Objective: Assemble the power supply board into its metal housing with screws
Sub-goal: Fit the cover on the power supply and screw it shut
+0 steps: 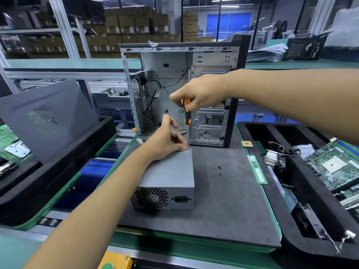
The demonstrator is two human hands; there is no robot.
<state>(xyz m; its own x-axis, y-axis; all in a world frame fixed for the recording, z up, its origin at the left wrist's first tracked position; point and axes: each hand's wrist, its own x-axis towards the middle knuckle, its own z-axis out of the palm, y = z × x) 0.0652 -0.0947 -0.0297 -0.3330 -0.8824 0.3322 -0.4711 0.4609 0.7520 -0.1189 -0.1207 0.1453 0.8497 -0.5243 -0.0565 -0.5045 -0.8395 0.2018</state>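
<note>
In the head view, a grey rectangular metal power supply housing lies on the dark foam-topped tabletop, its vented end toward the camera. The right hand has its fingers clamped round the orange-and-black handled screwdriver, held upright with its tip at the housing's far right corner. The left hand rests on that corner, fingers pinched together at the tip. Two small black screws lie apart to the right. An open grey metal computer case stands behind.

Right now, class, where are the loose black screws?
In the head view, the loose black screws lie on the dark mat, right of the power supply housing.
</note>
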